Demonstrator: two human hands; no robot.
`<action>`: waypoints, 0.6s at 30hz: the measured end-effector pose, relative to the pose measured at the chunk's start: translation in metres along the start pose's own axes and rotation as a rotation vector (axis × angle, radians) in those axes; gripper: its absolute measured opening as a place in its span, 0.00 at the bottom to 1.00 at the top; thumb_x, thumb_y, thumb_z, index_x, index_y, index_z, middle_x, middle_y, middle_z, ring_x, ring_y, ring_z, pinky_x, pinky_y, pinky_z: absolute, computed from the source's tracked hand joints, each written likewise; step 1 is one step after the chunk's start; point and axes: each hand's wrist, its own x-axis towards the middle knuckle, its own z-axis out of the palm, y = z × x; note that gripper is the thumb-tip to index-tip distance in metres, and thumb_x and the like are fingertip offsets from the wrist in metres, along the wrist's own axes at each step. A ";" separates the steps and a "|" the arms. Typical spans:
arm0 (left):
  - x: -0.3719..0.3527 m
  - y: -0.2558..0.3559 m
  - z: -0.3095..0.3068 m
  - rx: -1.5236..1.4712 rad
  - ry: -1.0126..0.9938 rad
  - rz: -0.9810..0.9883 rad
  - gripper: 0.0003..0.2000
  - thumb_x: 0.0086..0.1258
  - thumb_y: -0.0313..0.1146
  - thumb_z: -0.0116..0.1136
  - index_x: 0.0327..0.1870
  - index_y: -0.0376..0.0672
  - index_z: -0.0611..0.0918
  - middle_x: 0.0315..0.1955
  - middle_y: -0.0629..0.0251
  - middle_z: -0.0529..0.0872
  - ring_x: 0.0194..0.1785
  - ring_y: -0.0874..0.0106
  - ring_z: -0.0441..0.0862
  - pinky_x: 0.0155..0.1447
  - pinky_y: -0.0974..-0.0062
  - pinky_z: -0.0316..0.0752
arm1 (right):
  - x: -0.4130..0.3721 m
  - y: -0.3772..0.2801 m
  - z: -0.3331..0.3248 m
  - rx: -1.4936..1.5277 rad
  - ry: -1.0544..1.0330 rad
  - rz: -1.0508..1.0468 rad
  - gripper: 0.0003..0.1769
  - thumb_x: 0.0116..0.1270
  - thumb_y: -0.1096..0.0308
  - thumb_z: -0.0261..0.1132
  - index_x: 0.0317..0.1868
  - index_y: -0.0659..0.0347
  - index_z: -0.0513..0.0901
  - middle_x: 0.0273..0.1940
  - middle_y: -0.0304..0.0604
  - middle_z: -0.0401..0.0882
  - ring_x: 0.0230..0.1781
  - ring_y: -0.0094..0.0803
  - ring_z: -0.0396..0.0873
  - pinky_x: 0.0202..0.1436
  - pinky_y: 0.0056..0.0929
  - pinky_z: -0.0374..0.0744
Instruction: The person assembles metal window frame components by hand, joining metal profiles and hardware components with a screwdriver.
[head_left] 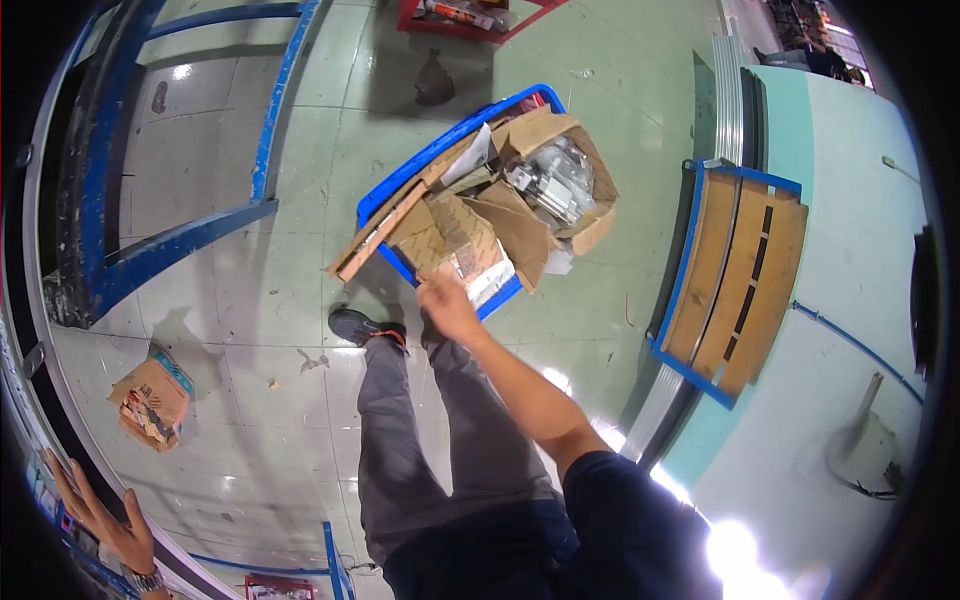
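Observation:
A blue plastic bin point(455, 130) stands on the floor ahead of my feet, filled with cardboard. My right hand point(448, 308) is at its near rim, fingers curled over the edge beside a closed cardboard box point(450, 235); part of the grip is hidden. In the bin, an open carton point(600, 185) holds clear plastic bags with silver metal parts point(555, 185). A long cardboard strip point(385, 230) sticks out over the left side. Far off at the lower left, my left hand point(105, 520) is spread open near a metal rail, with a watch on the wrist.
Blue metal frames point(190, 240) rise at the left. A torn cardboard box point(155, 400) with scraps lies on the floor. On the right, a blue-edged wooden panel point(735, 285) is beside the wall. A red frame point(480, 30) stands beyond the bin. Another person point(825, 62) is at the far upper right.

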 end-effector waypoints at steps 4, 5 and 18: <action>0.003 -0.001 0.009 -0.039 0.029 0.015 0.39 0.68 0.58 0.64 0.74 0.41 0.69 0.72 0.36 0.61 0.71 0.39 0.63 0.66 0.40 0.65 | 0.027 0.039 -0.062 -0.179 0.503 0.097 0.27 0.71 0.59 0.63 0.65 0.66 0.75 0.54 0.60 0.79 0.51 0.49 0.81 0.55 0.42 0.78; 0.001 -0.003 0.011 -0.003 0.029 0.036 0.39 0.68 0.58 0.64 0.74 0.42 0.70 0.72 0.36 0.61 0.71 0.38 0.63 0.65 0.40 0.66 | 0.018 0.059 -0.053 -0.215 0.466 0.229 0.27 0.73 0.57 0.61 0.65 0.64 0.76 0.56 0.61 0.79 0.55 0.48 0.80 0.60 0.41 0.76; -0.006 -0.006 0.018 0.043 -0.079 -0.070 0.42 0.69 0.64 0.56 0.76 0.43 0.67 0.74 0.30 0.51 0.74 0.35 0.55 0.65 0.32 0.62 | 0.025 0.110 -0.037 0.850 0.393 0.694 0.19 0.76 0.60 0.56 0.63 0.55 0.73 0.55 0.42 0.77 0.51 0.34 0.78 0.55 0.35 0.77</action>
